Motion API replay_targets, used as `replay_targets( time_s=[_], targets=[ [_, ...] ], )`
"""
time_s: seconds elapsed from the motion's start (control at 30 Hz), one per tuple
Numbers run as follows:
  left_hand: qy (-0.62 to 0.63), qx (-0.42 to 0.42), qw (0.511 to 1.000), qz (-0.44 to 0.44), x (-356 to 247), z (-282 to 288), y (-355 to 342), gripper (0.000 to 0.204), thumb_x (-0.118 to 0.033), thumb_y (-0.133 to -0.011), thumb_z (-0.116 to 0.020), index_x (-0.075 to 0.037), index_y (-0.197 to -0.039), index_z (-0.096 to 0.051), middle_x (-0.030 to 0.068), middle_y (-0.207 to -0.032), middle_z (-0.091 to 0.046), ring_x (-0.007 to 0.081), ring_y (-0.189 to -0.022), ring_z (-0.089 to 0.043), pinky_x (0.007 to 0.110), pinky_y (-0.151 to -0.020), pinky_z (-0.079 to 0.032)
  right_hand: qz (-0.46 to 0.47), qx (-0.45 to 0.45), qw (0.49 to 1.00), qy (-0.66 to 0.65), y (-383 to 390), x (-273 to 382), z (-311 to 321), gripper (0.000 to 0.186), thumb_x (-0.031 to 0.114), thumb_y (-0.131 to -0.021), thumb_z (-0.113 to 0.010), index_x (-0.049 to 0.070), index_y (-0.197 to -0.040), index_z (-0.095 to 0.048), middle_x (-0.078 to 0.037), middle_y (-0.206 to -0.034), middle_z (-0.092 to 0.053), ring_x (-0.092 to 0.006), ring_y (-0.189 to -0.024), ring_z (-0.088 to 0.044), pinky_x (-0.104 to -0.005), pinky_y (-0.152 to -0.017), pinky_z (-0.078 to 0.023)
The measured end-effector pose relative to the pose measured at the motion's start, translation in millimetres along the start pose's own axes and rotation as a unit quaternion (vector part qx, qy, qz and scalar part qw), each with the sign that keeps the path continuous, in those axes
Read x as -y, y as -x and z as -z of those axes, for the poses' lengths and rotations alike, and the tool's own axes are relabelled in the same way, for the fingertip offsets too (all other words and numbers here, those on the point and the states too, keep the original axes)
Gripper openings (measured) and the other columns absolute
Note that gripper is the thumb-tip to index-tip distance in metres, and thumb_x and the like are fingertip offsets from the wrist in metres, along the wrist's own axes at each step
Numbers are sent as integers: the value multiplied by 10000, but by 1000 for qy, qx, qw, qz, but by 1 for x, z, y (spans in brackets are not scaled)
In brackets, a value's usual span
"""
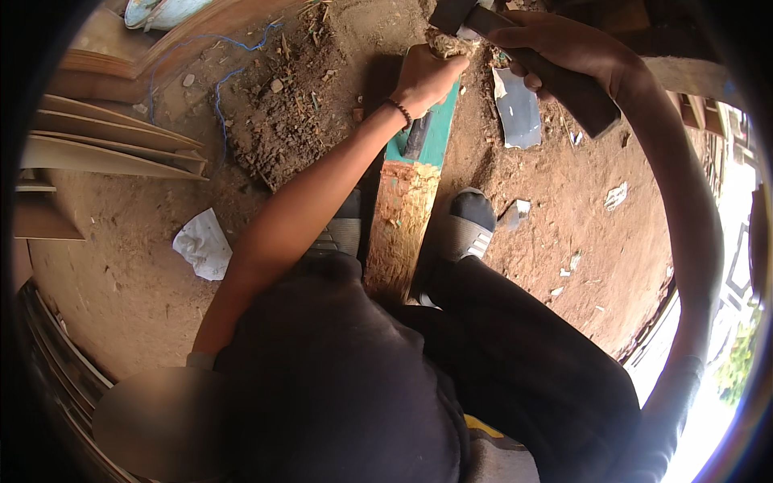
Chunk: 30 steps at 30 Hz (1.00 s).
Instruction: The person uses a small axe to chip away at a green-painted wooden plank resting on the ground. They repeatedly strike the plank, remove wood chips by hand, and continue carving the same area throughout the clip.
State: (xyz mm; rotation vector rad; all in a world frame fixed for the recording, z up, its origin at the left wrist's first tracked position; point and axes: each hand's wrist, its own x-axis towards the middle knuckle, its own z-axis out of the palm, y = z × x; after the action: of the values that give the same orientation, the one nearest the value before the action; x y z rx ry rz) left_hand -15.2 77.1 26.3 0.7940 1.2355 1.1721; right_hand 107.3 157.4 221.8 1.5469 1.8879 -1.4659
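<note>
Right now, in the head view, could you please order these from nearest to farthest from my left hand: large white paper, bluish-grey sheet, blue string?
1. Bluish-grey sheet: just right of your left hand.
2. Blue string: on the ground, upper left.
3. Large white paper: lower left, beside your forearm.

Daylight glare point(688, 402) washed out, right of and below right hand point(555, 47); soft shadow point(385, 74) left of left hand point(431, 79); blurred patch point(161, 423) well below; fisheye edges bent.

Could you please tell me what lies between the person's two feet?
In the head view, a wooden beam, partly green, lies between the left foot and right foot.
</note>
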Motion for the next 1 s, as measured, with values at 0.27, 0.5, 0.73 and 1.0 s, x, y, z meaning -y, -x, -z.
replay_targets(
  time_s=[0.27, 0.5, 0.73, 1.0],
  targets=[
    [21, 8, 999, 23, 0, 1, -2, 368, -134, -798, -632, -84, -479, -455, -21, -457, -460, 75, -365, -424, 285, -329, -289, 35, -68, 987, -143, 4, 21, 49, 269, 296, -1017, -493, 43, -937, -533, -57, -735, -582, -164, -627, -591, -316, -564, -524],
    [36, -4, 999, 24, -8, -2, 3, 370, -124, -799, -623, -78, -481, -439, -26, -454, -435, 66, -366, -400, 280, -331, -264, 96, -52, 994, -15, -11, -1, 7, 291, 313, -1014, -494, 34, -956, -553, -65, -736, -595, -170, -616, -593, -321, -561, -526],
    [39, 15, 999, 24, -4, 1, 5, 388, -108, -813, -618, -110, -489, -403, -50, -480, -388, 42, -397, -306, 260, -370, -199, -1, 20, 996, -87, -11, 6, 34, 313, 327, -1015, -491, 29, -961, -569, -65, -734, -601, -170, -622, -595, -322, -565, -529],
    [36, 13, 998, 51, -4, 2, 2, 374, -91, -800, -619, -88, -478, -430, -26, -471, -437, 61, -368, -379, 261, -337, -255, 87, -77, 988, -100, -17, 12, 25, 313, 326, -1014, -494, 29, -955, -574, -64, -731, -603, -168, -621, -597, -320, -565, -532]
  ],
)
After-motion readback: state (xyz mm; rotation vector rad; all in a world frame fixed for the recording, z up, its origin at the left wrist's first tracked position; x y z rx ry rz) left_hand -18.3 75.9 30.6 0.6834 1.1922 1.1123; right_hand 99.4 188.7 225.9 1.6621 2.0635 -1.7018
